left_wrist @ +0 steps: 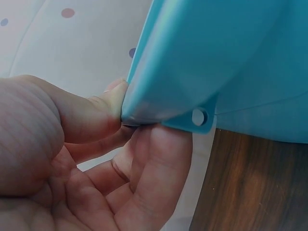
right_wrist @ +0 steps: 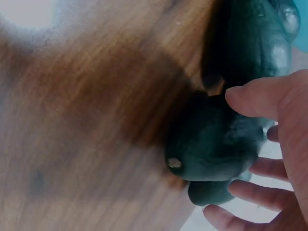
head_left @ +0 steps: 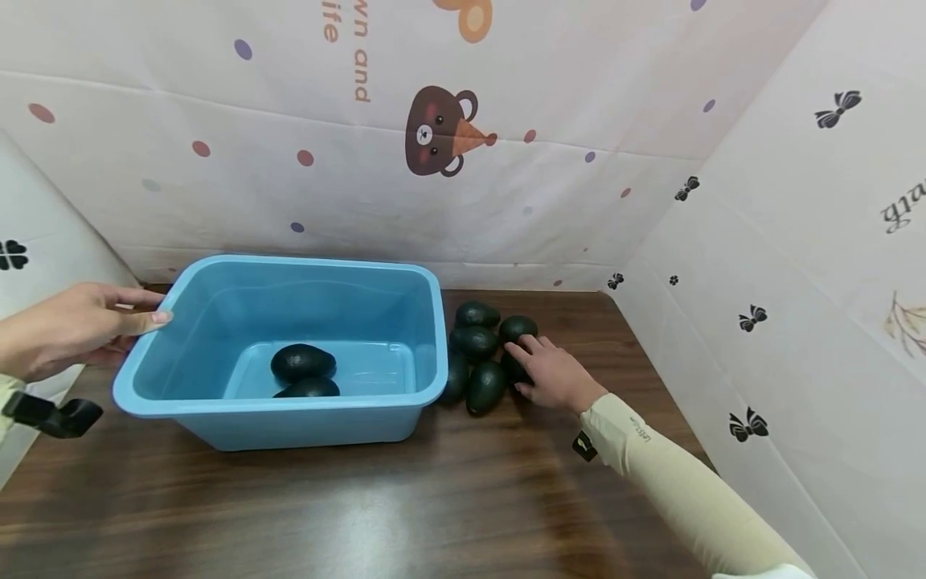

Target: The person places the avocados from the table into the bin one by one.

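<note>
My left hand point(head_left: 79, 326) pinches the left rim of a light blue plastic tub point(head_left: 289, 418), thumb on the outer edge and fingers curled beneath the lip, as the left wrist view shows. Two dark green avocados point(head_left: 304, 362) lie on the tub's floor. Right of the tub, a cluster of several more avocados point(head_left: 486, 388) rests on the table. My right hand point(head_left: 555, 376) is over the nearest right-hand avocado point(right_wrist: 211, 139) of that cluster. In the right wrist view its thumb overlaps one side, and its loosely bent fingers spread along the other side.
The dark wood-grain table point(head_left: 448, 507) extends in front of the tub. A white printed sheet point(head_left: 347, 185) hangs behind, close to the tub's back rim, and another patterned sheet point(head_left: 796, 241) slopes along the right side.
</note>
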Action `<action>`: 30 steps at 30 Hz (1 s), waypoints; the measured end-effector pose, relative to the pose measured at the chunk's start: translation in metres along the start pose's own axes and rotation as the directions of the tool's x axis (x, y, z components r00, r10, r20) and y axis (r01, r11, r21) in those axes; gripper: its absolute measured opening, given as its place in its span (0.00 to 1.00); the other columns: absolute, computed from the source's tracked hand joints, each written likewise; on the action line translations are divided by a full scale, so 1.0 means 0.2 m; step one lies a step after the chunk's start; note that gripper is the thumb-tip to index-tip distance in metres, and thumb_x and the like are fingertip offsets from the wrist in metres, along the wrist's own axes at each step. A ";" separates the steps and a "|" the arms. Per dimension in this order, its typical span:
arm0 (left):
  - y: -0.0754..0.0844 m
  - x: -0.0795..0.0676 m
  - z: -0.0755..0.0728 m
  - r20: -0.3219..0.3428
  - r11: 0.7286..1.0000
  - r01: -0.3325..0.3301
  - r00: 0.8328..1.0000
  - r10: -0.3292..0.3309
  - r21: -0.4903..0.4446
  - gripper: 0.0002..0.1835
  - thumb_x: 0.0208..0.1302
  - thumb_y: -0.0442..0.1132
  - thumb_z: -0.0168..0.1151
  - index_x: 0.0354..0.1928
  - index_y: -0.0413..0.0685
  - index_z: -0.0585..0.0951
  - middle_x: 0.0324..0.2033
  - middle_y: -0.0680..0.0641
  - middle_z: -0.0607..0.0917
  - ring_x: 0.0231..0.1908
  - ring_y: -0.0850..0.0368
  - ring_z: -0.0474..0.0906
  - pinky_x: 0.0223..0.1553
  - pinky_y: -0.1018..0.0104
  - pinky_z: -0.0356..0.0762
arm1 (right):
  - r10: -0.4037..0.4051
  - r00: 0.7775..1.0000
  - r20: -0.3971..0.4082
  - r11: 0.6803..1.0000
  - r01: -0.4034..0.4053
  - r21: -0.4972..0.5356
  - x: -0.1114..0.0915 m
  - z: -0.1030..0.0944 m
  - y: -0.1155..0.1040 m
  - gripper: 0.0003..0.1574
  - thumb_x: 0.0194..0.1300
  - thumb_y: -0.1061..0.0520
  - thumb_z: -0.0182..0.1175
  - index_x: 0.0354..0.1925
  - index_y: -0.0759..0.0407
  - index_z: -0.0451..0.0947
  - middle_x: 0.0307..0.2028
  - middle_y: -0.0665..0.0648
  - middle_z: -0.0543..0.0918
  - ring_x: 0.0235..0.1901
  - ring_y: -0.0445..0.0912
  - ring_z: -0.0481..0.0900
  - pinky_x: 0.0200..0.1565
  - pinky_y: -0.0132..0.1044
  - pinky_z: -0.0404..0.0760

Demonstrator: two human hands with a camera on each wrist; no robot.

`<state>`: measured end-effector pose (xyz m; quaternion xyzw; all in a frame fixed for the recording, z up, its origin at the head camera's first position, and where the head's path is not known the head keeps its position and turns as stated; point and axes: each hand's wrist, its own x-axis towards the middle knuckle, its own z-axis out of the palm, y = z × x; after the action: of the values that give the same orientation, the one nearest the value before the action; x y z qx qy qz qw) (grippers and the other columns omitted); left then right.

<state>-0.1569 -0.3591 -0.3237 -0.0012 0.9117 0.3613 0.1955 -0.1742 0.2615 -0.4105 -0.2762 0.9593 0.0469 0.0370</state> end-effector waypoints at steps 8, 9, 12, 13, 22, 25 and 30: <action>0.01 0.01 -0.01 0.025 1.000 0.020 0.999 -0.020 -0.007 0.44 0.83 0.54 0.48 0.75 0.18 0.50 0.43 0.35 0.89 0.37 0.49 0.89 0.42 0.46 0.91 | 0.027 0.999 -0.035 1.000 -0.026 0.010 0.02 0.07 0.00 0.45 0.66 0.48 0.72 0.75 0.59 0.67 0.67 0.67 0.72 0.59 0.62 0.78 0.53 0.56 0.86; 0.01 0.01 -0.01 0.029 1.000 0.024 0.999 -0.024 -0.010 0.44 0.83 0.54 0.48 0.75 0.18 0.50 0.43 0.35 0.89 0.37 0.49 0.89 0.42 0.46 0.91 | 0.035 0.999 -0.036 0.999 -0.034 0.016 0.02 0.08 0.00 0.46 0.66 0.48 0.72 0.75 0.58 0.67 0.68 0.67 0.72 0.59 0.62 0.78 0.52 0.56 0.87; 0.01 0.01 -0.01 0.036 0.999 0.032 0.999 -0.032 -0.014 0.45 0.83 0.54 0.49 0.75 0.17 0.49 0.43 0.36 0.89 0.37 0.48 0.89 0.42 0.45 0.91 | 0.053 0.998 -0.037 0.998 -0.052 0.028 0.03 0.10 0.00 0.46 0.65 0.49 0.73 0.75 0.58 0.67 0.68 0.68 0.71 0.60 0.62 0.78 0.52 0.56 0.87; 0.01 0.01 -0.01 0.035 0.999 0.033 0.999 -0.032 -0.013 0.44 0.83 0.54 0.48 0.75 0.17 0.49 0.43 0.36 0.89 0.37 0.49 0.89 0.42 0.45 0.91 | 0.056 0.998 -0.041 0.998 -0.054 0.033 0.03 0.11 0.00 0.46 0.65 0.49 0.73 0.75 0.58 0.67 0.68 0.68 0.71 0.60 0.62 0.78 0.52 0.56 0.87; 0.02 0.01 -0.01 0.022 1.000 0.025 0.999 -0.025 -0.003 0.43 0.83 0.53 0.48 0.74 0.17 0.51 0.42 0.35 0.89 0.36 0.49 0.88 0.41 0.45 0.91 | 0.028 0.996 -0.087 1.000 -0.027 0.014 0.04 0.12 0.01 0.45 0.60 0.55 0.75 0.73 0.56 0.70 0.65 0.65 0.72 0.59 0.61 0.77 0.53 0.58 0.86; 0.02 0.01 -0.01 0.019 1.000 0.026 0.999 -0.026 0.002 0.44 0.82 0.53 0.49 0.74 0.17 0.50 0.43 0.33 0.89 0.36 0.50 0.88 0.41 0.45 0.91 | 0.020 0.997 -0.079 1.000 -0.020 0.001 0.03 0.12 0.02 0.45 0.60 0.54 0.75 0.73 0.55 0.70 0.65 0.65 0.72 0.59 0.62 0.77 0.55 0.61 0.84; 0.02 0.00 -0.01 0.015 1.000 0.031 0.999 -0.031 0.004 0.45 0.82 0.54 0.50 0.75 0.17 0.49 0.43 0.35 0.89 0.36 0.50 0.88 0.42 0.46 0.91 | 0.020 0.999 -0.047 1.000 -0.021 -0.014 0.02 0.11 0.03 0.46 0.61 0.51 0.75 0.74 0.54 0.69 0.67 0.65 0.72 0.61 0.62 0.76 0.59 0.63 0.82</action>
<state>-0.1588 -0.3572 -0.3204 -0.0125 0.9108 0.3566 0.2078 -0.1799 0.2675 -0.4326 -0.2675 0.9623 0.0477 0.0119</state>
